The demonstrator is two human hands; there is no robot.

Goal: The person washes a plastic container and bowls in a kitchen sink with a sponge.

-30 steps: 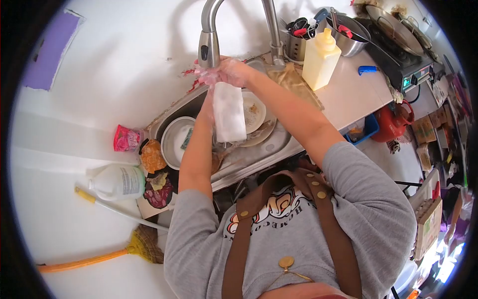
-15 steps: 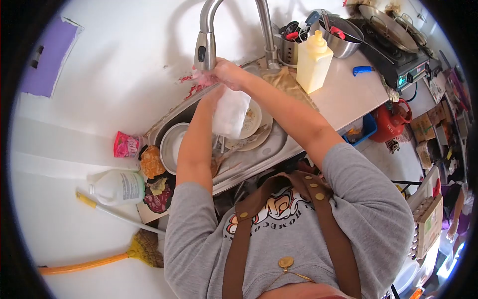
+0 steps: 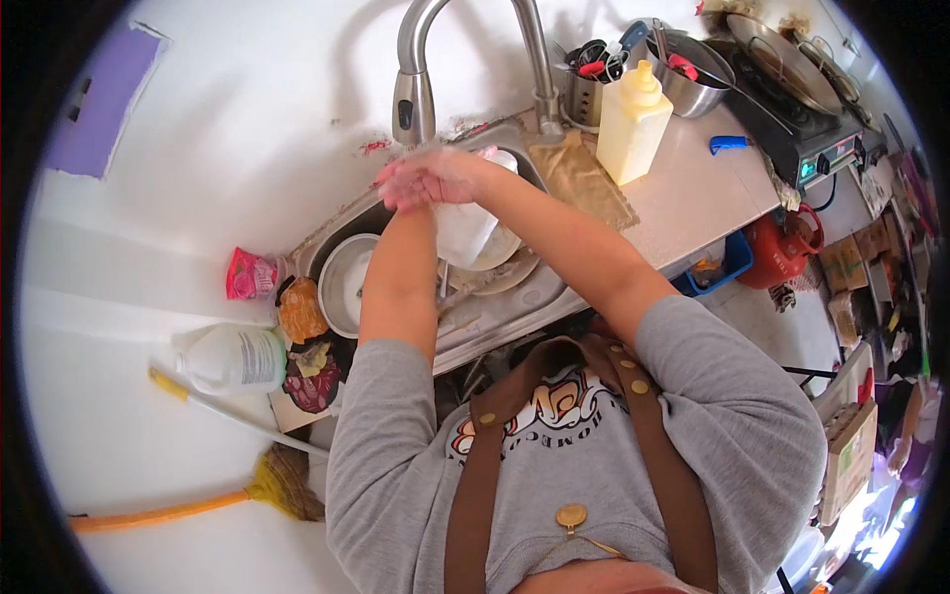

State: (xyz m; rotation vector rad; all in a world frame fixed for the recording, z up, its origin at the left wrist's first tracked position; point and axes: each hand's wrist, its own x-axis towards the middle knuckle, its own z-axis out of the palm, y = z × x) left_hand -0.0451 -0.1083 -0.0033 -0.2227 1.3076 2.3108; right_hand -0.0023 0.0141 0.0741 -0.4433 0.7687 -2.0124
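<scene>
My right hand (image 3: 427,181) is under the spray head of the metal faucet (image 3: 414,111), its fingers stretched out and slightly blurred, lying across my left wrist. Mostly hidden behind it is my left hand; I cannot see how its fingers are placed. Just beside the wrists is a smooth white object (image 3: 467,234), partly covered by my right forearm; its kind does not show. Below these, the steel sink (image 3: 534,297) holds a round white bowl (image 3: 346,287) on the left, plus plates (image 3: 507,272) and a wooden-looking utensil beneath my arms.
A squeeze bottle (image 3: 633,124), a brown cloth (image 3: 584,178), a utensil holder (image 3: 582,99) and a steel pot (image 3: 693,89) stand right of the faucet, with an induction cooker (image 3: 807,139) beyond. Left of the sink are a jug (image 3: 233,358), a pink packet (image 3: 252,274) and a broom (image 3: 282,485).
My right hand has come down from the spray head and spread over my left wrist. The white object has shifted slightly and is now more covered by my right forearm.
</scene>
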